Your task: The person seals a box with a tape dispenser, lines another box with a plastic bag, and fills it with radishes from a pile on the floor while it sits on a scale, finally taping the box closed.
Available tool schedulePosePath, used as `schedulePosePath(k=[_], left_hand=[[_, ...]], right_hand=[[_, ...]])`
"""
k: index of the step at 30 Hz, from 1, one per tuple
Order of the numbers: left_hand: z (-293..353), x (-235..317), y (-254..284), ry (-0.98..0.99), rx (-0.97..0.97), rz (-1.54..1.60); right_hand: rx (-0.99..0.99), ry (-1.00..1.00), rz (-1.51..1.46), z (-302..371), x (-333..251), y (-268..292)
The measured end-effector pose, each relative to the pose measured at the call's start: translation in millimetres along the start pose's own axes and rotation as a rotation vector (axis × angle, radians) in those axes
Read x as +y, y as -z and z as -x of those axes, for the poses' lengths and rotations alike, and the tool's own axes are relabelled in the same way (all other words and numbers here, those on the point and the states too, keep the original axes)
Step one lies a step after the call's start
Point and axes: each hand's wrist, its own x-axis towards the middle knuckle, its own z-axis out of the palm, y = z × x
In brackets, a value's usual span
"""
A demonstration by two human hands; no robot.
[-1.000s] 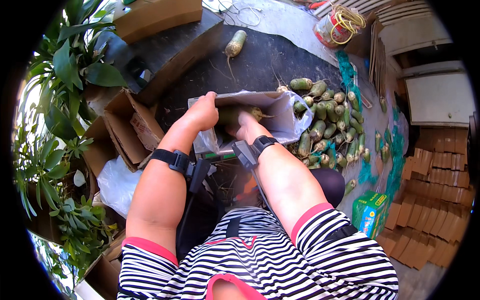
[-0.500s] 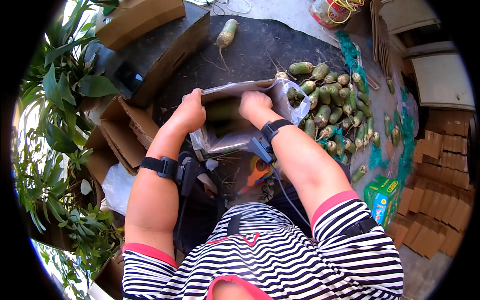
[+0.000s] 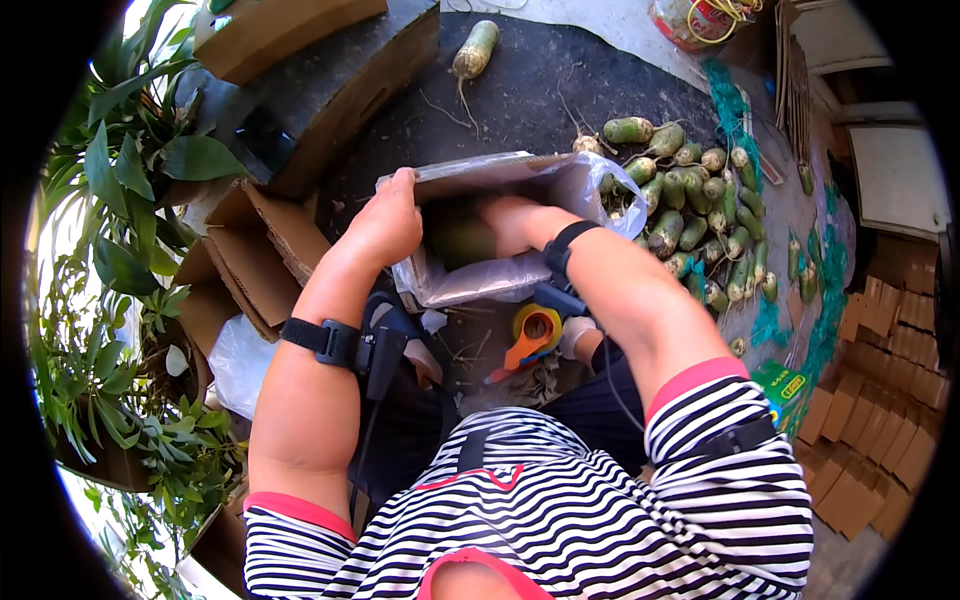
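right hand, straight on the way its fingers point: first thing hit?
The green radish inside the cardboard box, just left of the right hand. They may already touch; shadow hides the fingertips, so depth is unclear.

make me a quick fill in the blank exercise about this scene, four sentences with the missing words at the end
1. The hand reaching inside the box is the person's ____ one.
2. Gripping the box at its rim is the ____ hand.
3. The pile of green radishes lies to the ____ of the box in this view.
4. The person's shirt has black and ____ stripes.

Missing words: right; left; right; white
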Motion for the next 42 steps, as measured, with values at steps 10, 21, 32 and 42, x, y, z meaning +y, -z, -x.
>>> schedulePosePath(k=[10,21,32,42], left_hand=[[-2.3,5.9,2.2,0.022,-0.044,-0.063],[-7.9,-7.8,-2.5,0.027,-0.035,-0.027],[-22.7,-44.9,-32.6,-0.135,0.207,-0.048],[-22.0,-44.8,-38.5,-0.033,0.37,-0.139]], right_hand=[[-0.017,0.238,-0.174,5.6,-6.3,-12.2],[0.487,0.283,-0.876,198.7,59.4,43.7],[1.383,-0.865,-1.856,328.2,196.8,-335.8],[0.898,-0.95,-2.161,198.1,105.2,-471.0]])
